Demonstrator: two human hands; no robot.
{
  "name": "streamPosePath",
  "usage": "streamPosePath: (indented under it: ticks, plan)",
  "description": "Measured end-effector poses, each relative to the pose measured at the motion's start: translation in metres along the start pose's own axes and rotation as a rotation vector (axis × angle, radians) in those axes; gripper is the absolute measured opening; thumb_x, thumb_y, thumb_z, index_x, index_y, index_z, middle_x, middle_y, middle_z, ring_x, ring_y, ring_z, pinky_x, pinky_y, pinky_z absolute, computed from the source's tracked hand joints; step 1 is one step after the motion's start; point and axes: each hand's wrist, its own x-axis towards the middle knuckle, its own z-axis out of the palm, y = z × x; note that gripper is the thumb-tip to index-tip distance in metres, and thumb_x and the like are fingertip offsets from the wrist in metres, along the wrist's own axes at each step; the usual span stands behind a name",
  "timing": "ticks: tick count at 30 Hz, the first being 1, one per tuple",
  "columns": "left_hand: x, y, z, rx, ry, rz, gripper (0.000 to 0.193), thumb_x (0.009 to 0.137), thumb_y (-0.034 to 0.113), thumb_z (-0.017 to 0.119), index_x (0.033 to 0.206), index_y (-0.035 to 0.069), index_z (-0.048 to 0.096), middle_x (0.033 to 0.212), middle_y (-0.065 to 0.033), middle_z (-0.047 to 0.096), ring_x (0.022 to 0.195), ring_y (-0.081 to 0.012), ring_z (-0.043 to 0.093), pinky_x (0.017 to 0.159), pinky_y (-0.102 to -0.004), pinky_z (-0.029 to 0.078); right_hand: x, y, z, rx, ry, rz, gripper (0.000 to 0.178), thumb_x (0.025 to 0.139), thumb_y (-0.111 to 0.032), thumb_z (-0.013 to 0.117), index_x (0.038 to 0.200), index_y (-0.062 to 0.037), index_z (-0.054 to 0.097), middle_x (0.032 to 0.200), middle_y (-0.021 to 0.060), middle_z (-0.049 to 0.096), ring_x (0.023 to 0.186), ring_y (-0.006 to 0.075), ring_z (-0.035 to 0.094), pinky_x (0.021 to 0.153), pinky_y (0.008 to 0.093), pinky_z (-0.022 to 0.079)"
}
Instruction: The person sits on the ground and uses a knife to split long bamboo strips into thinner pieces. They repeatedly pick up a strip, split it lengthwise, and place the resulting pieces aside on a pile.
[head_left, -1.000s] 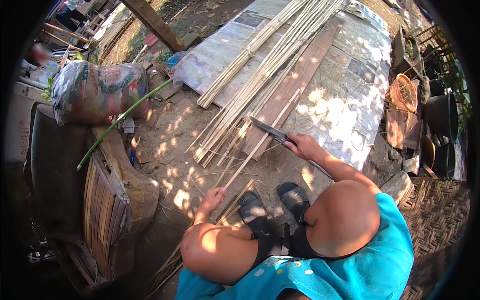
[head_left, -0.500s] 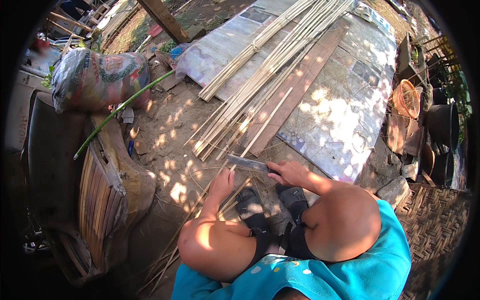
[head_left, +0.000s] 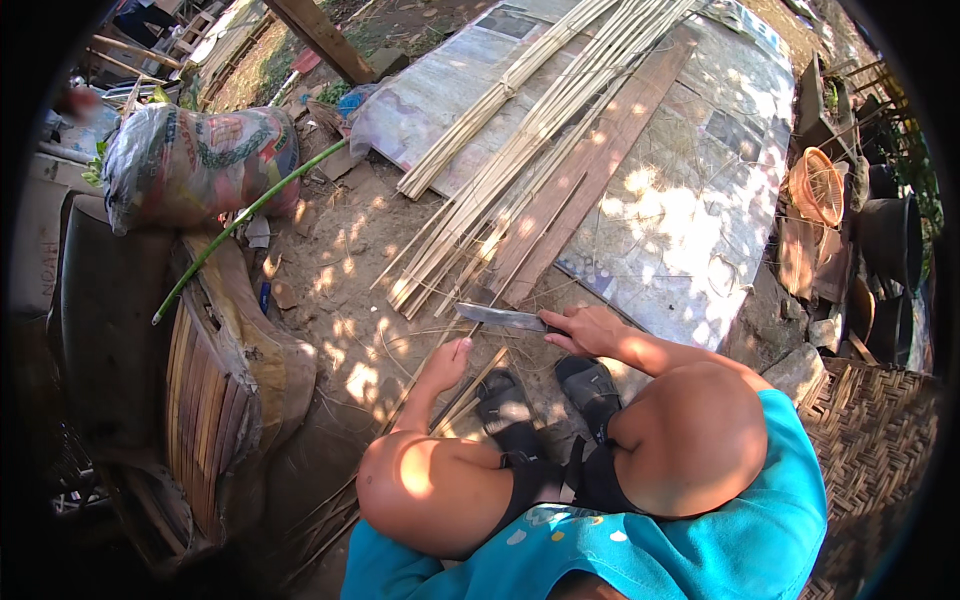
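Note:
My right hand [head_left: 588, 330] is closed round the handle of a knife [head_left: 503, 317], whose broad metal blade points left. Just below the blade's tip, my left hand [head_left: 446, 366] is closed on a thin bamboo strip [head_left: 548, 232]. The strip runs away from me under the blade and out over a brown wooden plank [head_left: 632, 130], showing a dark side or edge. Whether the blade touches it I cannot tell. Left of the plank lies a bundle of pale split bamboo strips [head_left: 520, 165], with a second bundle [head_left: 455, 140] beside it.
A printed sheet [head_left: 690, 250] covers the ground beyond my feet. To the left are a stuffed sack [head_left: 200, 165], a green bamboo stick [head_left: 245, 215] and a worn wooden piece of furniture [head_left: 270, 370]. At right are an orange basket [head_left: 815, 188], dark pots [head_left: 888, 240] and woven matting [head_left: 870, 440].
The held strip has turned from its pale face to a dark, thin side. My right hand and the knife have shifted slightly right, and the blade has tilted to show more of its face.

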Motion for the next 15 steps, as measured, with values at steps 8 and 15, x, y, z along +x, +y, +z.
streamPosePath:
  ticks: [8, 15]
  plan:
    - [-0.025, -0.008, -0.017, 0.072, -0.064, -0.056, 0.047, 0.109, 0.041, 0.047, 0.091, -0.002, 0.058, 0.078, -0.0259, 0.060, 0.074, -0.0388, 0.059, 0.074, -0.0468, 0.048, 0.023, 0.062, -0.044, -0.054, 0.232, 0.150, 0.039, 0.102, -0.040, 0.059, 0.128, -0.0109, 0.062, 0.085, 0.0253, 0.071, 0.082, 0.0485, 0.069, 0.073, 0.0557, 0.055]
    - [-0.159, -0.090, -0.032, 0.432, 0.085, -0.332, 0.039, 0.105, 0.039, 0.051, 0.106, 0.003, 0.065, 0.100, -0.0280, 0.068, 0.102, -0.0429, 0.068, 0.088, -0.0522, 0.050, 0.005, 0.156, -0.075, -0.133, 0.325, 0.475, 0.043, 0.106, -0.042, 0.050, 0.129, -0.0068, 0.061, 0.084, 0.0248, 0.072, 0.079, 0.0450, 0.071, 0.074, 0.0545, 0.055]
